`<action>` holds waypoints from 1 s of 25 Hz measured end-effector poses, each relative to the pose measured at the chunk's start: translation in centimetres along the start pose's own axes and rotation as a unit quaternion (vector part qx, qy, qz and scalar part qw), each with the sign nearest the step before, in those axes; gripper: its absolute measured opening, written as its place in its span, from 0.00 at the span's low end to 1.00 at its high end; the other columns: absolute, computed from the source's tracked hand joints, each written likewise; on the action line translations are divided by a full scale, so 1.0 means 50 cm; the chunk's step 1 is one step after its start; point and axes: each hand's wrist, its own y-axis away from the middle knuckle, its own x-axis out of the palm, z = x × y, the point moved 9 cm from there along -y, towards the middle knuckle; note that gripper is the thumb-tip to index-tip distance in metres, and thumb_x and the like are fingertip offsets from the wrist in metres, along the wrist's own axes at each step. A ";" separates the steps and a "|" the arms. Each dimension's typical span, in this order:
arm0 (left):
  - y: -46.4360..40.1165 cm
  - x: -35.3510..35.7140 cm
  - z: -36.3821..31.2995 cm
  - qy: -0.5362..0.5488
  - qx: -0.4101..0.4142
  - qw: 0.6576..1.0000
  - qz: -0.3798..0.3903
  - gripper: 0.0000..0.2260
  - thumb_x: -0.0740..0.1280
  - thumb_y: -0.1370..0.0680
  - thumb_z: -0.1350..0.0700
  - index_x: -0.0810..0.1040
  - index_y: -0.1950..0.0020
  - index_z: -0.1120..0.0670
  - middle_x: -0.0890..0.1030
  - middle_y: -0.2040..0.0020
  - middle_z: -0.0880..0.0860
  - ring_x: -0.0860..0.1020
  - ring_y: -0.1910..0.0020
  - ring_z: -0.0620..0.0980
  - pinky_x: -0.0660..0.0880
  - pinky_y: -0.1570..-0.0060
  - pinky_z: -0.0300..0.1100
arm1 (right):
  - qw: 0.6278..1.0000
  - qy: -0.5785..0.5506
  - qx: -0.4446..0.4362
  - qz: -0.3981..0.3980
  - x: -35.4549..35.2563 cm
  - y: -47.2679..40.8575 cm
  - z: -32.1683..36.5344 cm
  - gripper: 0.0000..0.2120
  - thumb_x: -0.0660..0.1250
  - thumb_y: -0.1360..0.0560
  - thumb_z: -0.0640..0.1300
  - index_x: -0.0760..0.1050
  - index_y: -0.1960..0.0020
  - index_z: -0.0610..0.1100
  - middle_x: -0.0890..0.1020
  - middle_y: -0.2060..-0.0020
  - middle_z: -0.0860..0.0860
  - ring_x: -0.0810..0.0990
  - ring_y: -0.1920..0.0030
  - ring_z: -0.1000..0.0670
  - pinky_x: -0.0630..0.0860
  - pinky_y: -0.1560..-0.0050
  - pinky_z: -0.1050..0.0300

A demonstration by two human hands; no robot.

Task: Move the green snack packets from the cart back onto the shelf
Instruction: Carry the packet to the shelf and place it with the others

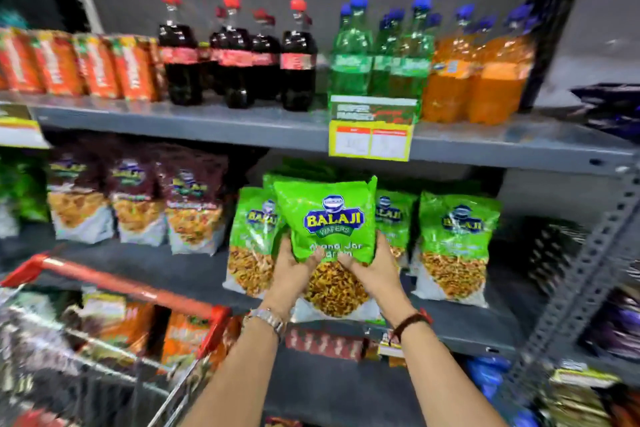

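I hold one green snack packet (329,225) upright in front of the middle shelf (485,326). My left hand (294,270) grips its lower left side and my right hand (372,269) grips its lower right side. Behind it, more green packets stand on that shelf: one to the left (247,239), one partly hidden (393,218), one to the right (457,243). The cart (114,284), with a red rim, is at the lower left; its contents are blurred.
Maroon snack packets (138,198) stand left of the green ones. The upper shelf (207,121) carries dark, green and orange soda bottles (298,55) and a yellow price tag (370,142). A perforated grey upright (585,267) bounds the shelf on the right.
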 end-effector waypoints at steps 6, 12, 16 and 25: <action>-0.124 0.073 0.090 -0.038 -0.077 0.994 0.061 0.39 0.71 0.32 0.52 0.51 0.29 0.49 0.56 0.25 0.57 0.58 0.27 0.58 0.60 0.30 0.61 | 0.997 -0.001 0.071 -0.029 -0.012 -0.064 -0.117 0.41 0.74 0.35 0.48 0.54 0.30 0.44 0.66 0.30 0.42 0.64 0.31 0.42 0.62 0.30 0.39; -0.181 0.045 0.164 -0.081 -0.063 0.995 -0.009 0.26 0.67 0.28 0.64 0.61 0.33 0.59 0.69 0.34 0.57 0.64 0.31 0.56 0.61 0.32 0.48 | 0.996 0.012 0.085 -0.015 0.038 -0.094 -0.178 0.50 0.63 0.43 0.72 0.58 0.32 0.42 0.71 0.38 0.48 0.68 0.36 0.49 0.65 0.34 0.49; -0.180 0.036 0.133 -0.211 0.028 0.977 -0.027 0.27 0.68 0.29 0.60 0.62 0.33 0.60 0.70 0.33 0.63 0.67 0.33 0.59 0.64 0.34 0.49 | 0.985 0.149 0.055 -0.062 0.021 -0.086 -0.173 0.33 0.63 0.28 0.55 0.56 0.31 0.41 0.68 0.32 0.42 0.65 0.32 0.44 0.65 0.34 0.48; 0.084 -0.262 0.026 -0.608 0.173 0.755 -0.173 0.24 0.55 0.30 0.52 0.64 0.34 0.54 0.73 0.34 0.58 0.68 0.34 0.57 0.67 0.35 0.55 | 0.903 0.363 -0.228 0.030 0.289 0.095 0.014 0.26 0.42 0.23 0.56 0.54 0.30 0.44 0.66 0.30 0.43 0.54 0.31 0.48 0.58 0.30 0.40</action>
